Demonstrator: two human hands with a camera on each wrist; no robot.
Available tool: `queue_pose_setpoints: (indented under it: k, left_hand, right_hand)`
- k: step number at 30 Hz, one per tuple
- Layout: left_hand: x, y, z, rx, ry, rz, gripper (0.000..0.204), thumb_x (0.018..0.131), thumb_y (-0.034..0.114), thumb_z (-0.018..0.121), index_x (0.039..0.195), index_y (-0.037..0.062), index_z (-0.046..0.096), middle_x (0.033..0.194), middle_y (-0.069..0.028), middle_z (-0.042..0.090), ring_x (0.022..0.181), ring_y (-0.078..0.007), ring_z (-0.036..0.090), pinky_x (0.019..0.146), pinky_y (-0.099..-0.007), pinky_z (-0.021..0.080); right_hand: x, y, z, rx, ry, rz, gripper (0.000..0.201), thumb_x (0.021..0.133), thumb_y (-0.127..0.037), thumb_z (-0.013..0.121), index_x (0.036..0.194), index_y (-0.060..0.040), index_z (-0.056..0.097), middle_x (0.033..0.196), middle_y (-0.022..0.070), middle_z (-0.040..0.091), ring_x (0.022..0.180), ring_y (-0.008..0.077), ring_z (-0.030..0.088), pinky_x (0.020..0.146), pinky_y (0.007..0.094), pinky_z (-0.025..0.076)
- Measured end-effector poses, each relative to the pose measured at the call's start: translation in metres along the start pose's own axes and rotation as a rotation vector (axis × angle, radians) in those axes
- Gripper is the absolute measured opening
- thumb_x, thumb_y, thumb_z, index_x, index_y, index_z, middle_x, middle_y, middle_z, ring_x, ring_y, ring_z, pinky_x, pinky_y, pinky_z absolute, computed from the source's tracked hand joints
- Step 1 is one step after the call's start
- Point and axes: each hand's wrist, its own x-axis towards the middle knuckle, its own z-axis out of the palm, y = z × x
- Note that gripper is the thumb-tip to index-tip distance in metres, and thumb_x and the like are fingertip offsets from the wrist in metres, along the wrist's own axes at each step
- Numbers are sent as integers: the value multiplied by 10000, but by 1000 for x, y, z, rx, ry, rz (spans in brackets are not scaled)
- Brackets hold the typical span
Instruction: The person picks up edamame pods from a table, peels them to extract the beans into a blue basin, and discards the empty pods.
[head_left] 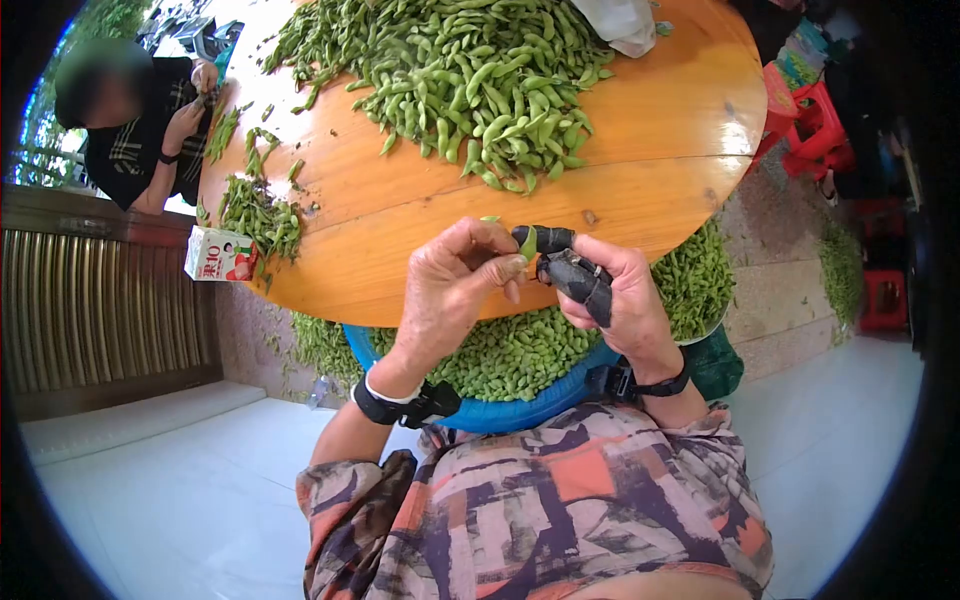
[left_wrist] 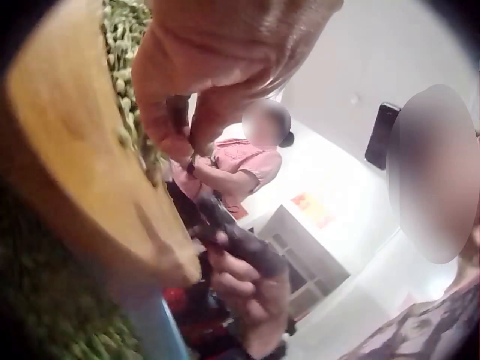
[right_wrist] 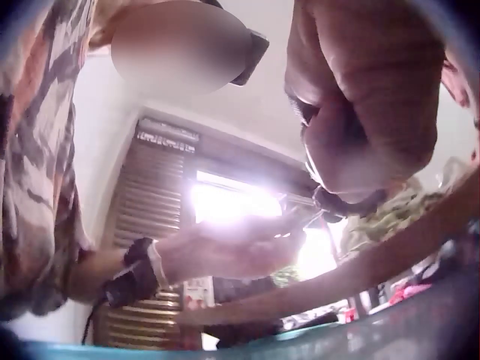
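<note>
In the head view, my left hand (head_left: 455,285) pinches a green soybean pod (head_left: 530,245) between thumb and fingertips, over the near edge of the table. My right hand (head_left: 625,300) meets it there, its thumb and index finger in black wraps (head_left: 582,283) tied with cord, the tips pinching at the pod's end. Its other fingers are curled. Both hands also show close up in the wrist views. Below them a blue basin (head_left: 540,408) holds many shelled green beans (head_left: 520,360). A big heap of soybean pods (head_left: 480,90) lies farther back on the wooden table (head_left: 650,170).
At the table's left lie a smaller heap of pods and scraps (head_left: 255,215) and a juice carton (head_left: 220,255). Another person (head_left: 150,130) sits there. More green pods (head_left: 695,285) lie right of the basin. Red stools (head_left: 820,125) stand at the right.
</note>
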Motion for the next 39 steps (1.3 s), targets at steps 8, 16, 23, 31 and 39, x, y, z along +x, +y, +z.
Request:
queue_pose_setpoints:
  k: [8,16,23,31,39]
  left_hand:
    - [-8,-14,13,14,85,39,236,844,-97,662,971,-1,488,838,-73,621,668,-109,606,592,-230,508]
    - [-11,-11,11,-309,43,-172,310,835,-99,655,1034,31,456,823,-88,618,611,-127,601,492,-218,465]
    - [-14,-23,21,-774,-94,-248,278,863,-41,650,1065,52,483,857,-78,619,594,-138,587,439,-210,390]
    - [-15,-16,28,-523,97,-151,251,885,15,668,1053,49,484,827,-89,634,629,-143,624,463,-218,450]
    - [-18,-21,28,-477,122,-180,238,875,-7,663,1034,40,492,829,-74,612,584,-130,582,462,-207,428]
  right_hand:
    - [0,7,-2,72,-2,18,246,959,-38,444,1098,19,638,649,-32,509,517,38,451,453,193,364]
    - [3,11,-14,284,-170,41,219,920,-42,513,1083,3,652,675,-31,547,509,19,429,447,176,316]
    - [-2,7,-12,285,-165,31,189,946,-97,531,1048,16,643,658,-36,520,505,17,416,453,179,312]
    - [-12,-9,-11,-49,-132,11,163,972,-97,515,1065,7,600,657,-48,512,554,34,476,484,192,363]
    - [-10,-2,-6,-185,-28,-44,95,933,-38,513,909,-32,605,641,-50,501,549,31,479,485,207,371]
